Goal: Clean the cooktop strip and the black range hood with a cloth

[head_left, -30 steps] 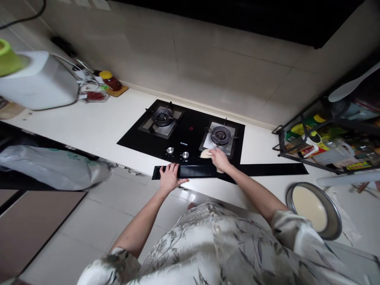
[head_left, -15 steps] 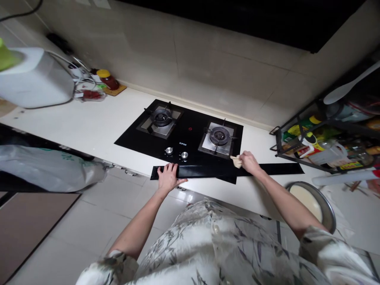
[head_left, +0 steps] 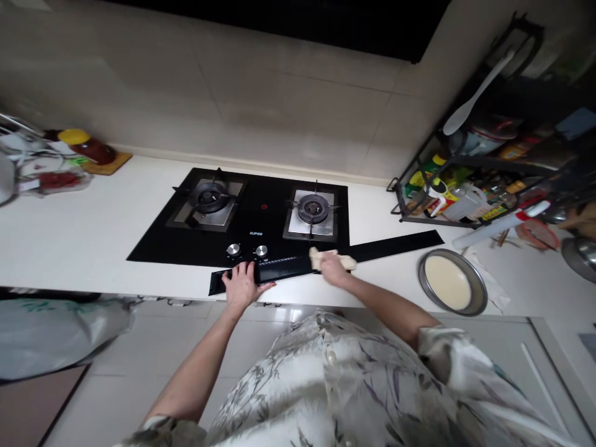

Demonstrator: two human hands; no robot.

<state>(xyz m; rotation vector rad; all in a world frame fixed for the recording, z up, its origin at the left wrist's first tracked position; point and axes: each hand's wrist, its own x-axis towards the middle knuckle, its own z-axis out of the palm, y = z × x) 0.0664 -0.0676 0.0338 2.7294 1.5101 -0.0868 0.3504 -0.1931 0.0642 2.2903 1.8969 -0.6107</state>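
A long black glossy panel (head_left: 395,246) lies across the front of the black gas hob (head_left: 158,242), its right end on the white counter. My left hand (head_left: 241,287) rests on the panel near its left end, fingers spread, thumb stretched along the front edge. My right hand (head_left: 333,269) is closed around a bunched cream cloth (head_left: 318,257), which touches the middle of the panel. Pale streaks (head_left: 278,261) show on the panel between both hands. Two knobs (head_left: 261,251) stand just behind my left hand, and the right burner (head_left: 312,209) is behind the cloth.
A round metal pan (head_left: 482,292) of pale cream-coloured contents stands on the right of the counter (head_left: 88,248). Behind it is a black rack (head_left: 419,218) with bottles. At the far left, a yellow-lidded jar (head_left: 88,146) sits on a small wooden board. A range hood (head_left: 326,31) hangs above.
My right hand has slid left along the panel with the cloth, closer to my left hand. My left hand stays on the panel's left end. The view has turned to the right.
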